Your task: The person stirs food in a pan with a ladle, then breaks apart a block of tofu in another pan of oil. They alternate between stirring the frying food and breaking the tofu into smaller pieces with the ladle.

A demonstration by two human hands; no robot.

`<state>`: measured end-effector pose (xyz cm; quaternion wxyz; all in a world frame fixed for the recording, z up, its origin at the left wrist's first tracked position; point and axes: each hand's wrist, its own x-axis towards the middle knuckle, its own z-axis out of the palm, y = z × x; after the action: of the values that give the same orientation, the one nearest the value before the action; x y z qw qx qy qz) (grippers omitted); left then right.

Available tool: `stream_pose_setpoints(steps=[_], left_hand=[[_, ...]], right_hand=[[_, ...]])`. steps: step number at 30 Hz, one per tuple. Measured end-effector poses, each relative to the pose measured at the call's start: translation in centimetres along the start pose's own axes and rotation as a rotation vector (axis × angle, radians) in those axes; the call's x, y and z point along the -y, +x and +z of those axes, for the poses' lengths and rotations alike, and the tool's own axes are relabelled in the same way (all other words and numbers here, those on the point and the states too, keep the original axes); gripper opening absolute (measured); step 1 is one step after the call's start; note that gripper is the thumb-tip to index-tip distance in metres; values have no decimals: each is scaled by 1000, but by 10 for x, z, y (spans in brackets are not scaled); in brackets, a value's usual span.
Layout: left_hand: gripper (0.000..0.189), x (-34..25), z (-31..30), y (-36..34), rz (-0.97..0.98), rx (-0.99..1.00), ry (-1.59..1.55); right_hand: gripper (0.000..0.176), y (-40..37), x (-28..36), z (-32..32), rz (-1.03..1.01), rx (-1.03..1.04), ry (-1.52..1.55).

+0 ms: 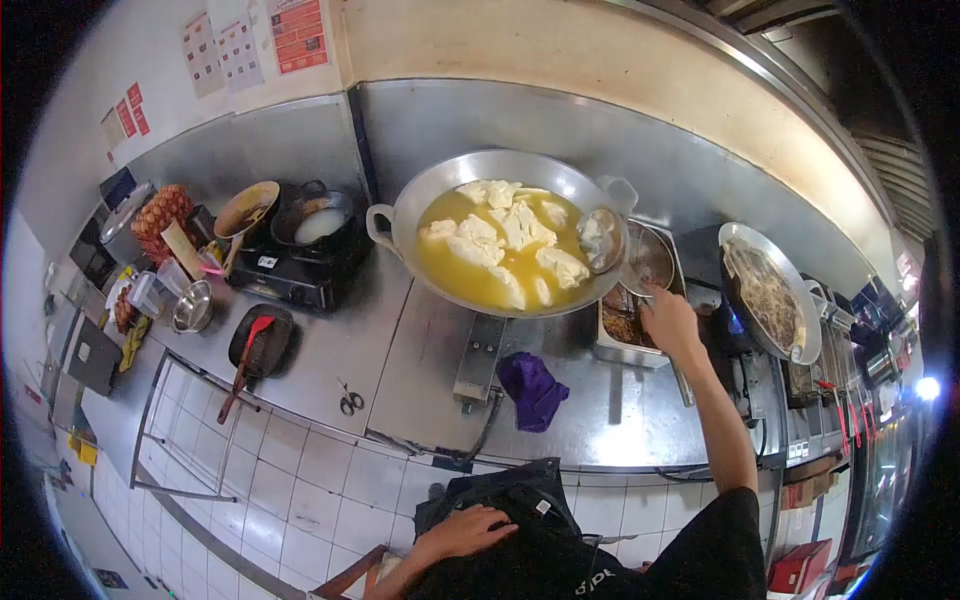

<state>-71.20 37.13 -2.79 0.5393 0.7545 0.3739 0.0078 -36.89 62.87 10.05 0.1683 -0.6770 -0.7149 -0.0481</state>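
Note:
My right hand (668, 318) is closed around the handle of a metal ladle (603, 240). The ladle's bowl sits at the right inner side of a large two-handled wok (408, 205); whether it is a solid or perforated bowl is hard to make out. Yellow liquid fills the wok, with several pale, soft-looking lumps (525, 225) in it. Just beside my right hand, a round strainer (650, 258) lies over a rectangular steel container (632, 352) with brown bits inside. My left hand (465, 532) rests against the dark clothing at my waist, fingers stretched out, holding nothing.
A purple cloth (532, 392) and scissors (350, 398) lie on the steel counter. To the left are a black pan (275, 345) with a red spatula (250, 350) and a stove (320, 275) with pans. Another wok (770, 290) of dark bubbling liquid stands right, over a blue flame.

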Motion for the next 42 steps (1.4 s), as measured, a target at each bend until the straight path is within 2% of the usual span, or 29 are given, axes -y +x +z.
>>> stream_pose_setpoints(steps=[2, 5, 9, 11, 13, 14, 17, 19, 21, 23, 27, 29, 30, 32, 33, 35, 36, 38, 40, 42], left_hand=[[46, -8, -5, -6, -149, 16, 90], [46, 11, 3, -12, -86, -87, 43], [44, 11, 2, -23, -63, -134, -76], [45, 10, -2, -27, -36, -130, -39], [46, 6, -8, -30, -40, -118, -49], [47, 6, -11, -31, -46, -111, -56], [52, 21, -7, -30, 60, -159, -53], [53, 26, -10, -31, 76, -129, -47], [54, 25, -16, -33, 91, -100, -44], [52, 20, -25, -36, 64, -81, -39], [52, 9, -41, -40, -48, -45, 100], [48, 27, -45, -43, -103, 83, -55], [48, 41, -44, -47, -105, 79, -48], [37, 76, -35, -59, 46, -77, -659], [37, 93, -29, -66, 42, -74, -663], [28, 132, -18, -79, -44, -445, -1092], [28, 155, -8, -85, -47, -448, -1099], [26, 207, 23, -97, -241, -978, -1160], [30, 262, 56, -113, -530, -1185, -1275], [33, 329, 97, -130, -658, -1205, -1355]], right_hand=[[21, 1, 23, 0, 10, 141, 23], [23, -9, 53, -7, -17, 218, 3], [29, -16, 57, 4, -71, 267, -21], [31, -22, 61, -4, -108, 248, -28], [17, -31, 66, -14, -182, 171, -1], [17, -37, 67, -21, -179, 171, -5], [26, -52, 69, -41, -134, 142, -9], [42, -63, 67, -46, 11, 112, -31], [44, -75, 64, -46, 34, 96, -68], [44, -81, 63, -45, 86, -5, -60], [43, -61, 53, -44, 150, 3, 45], [41, -45, 45, -32, 102, -38, -21], [39, -38, 47, -29, 90, -16, -14], [39, -22, 39, 2, 34, -30, 12], [39, -18, 37, 13, -28, -41, 31], [39, -18, 60, 14, -41, 9, 54], [38, -20, 69, 15, -42, 71, 70], [38, -28, 89, 13, -66, 129, 91], [38, -39, 108, 6, -93, 130, 90], [38, -48, 121, 0, -103, 151, 68]])
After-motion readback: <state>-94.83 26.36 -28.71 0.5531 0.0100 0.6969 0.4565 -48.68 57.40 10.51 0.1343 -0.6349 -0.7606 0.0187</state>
